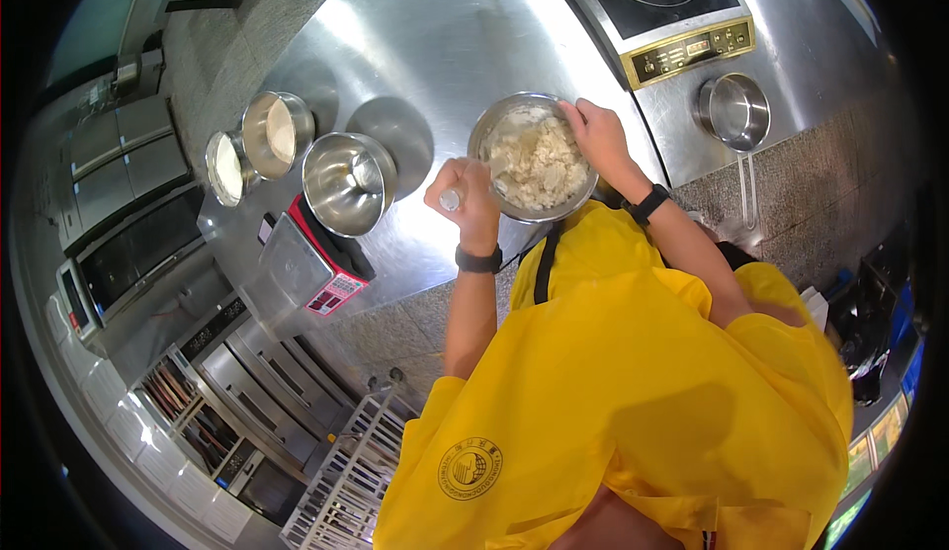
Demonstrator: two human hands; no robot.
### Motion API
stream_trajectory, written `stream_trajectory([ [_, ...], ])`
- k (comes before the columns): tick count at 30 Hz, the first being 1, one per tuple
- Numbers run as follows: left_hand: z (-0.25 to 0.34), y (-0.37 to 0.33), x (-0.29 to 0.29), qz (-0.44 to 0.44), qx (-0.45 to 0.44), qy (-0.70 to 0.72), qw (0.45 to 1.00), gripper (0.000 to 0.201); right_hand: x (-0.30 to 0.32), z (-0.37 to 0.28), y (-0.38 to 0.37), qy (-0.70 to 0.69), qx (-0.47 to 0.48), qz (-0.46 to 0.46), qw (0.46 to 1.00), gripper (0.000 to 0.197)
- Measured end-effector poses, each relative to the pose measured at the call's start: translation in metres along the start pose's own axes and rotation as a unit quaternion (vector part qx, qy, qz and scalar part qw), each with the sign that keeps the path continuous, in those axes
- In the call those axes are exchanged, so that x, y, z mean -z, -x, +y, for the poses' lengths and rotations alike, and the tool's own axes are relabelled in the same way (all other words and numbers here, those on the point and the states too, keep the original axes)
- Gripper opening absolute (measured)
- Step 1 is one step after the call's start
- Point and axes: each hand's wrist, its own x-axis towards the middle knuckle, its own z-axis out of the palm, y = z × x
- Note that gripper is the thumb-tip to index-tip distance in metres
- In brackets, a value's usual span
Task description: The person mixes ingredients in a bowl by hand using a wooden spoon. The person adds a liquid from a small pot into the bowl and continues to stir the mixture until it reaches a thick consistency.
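Note:
A round metal bowl (481, 131) stands near the front edge of the steel worktable, holding a pale, lumpy dough mixture (542, 160) with some loose flour toward its far side. My left hand (468, 194), at the bowl's left rim, is wrapped in a fist around a utensil handle (450, 199). Only the handle's rounded, light-coloured end shows; the rest is hidden by the fist, so I cannot tell which utensil it is. My right hand (598, 137) grips the bowl's far right rim, thumb and fingers over the edge.
Left of the bowl are an empty metal bowl (331, 199), a red kitchen scale (314, 265), a bowl of light brown powder (262, 140) and a bowl of white powder (228, 176). At right stand an induction cooker (682, 48) and a small saucepan (737, 113), its handle overhanging the edge.

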Motion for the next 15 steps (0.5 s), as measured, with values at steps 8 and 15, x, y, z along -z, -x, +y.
stream_trajectory([
  [8,0.006,0.051,0.002,0.015,-0.023,-0.024,0.999,0.013,-0.003,0.0,0.01,0.04,0.03,-0.02,0.999,0.04],
  [15,0.025,0.055,-0.033,-0.013,0.039,0.008,0.999,0.016,-0.001,-0.005,0.012,0.017,0.031,-0.032,0.999,0.042],
])
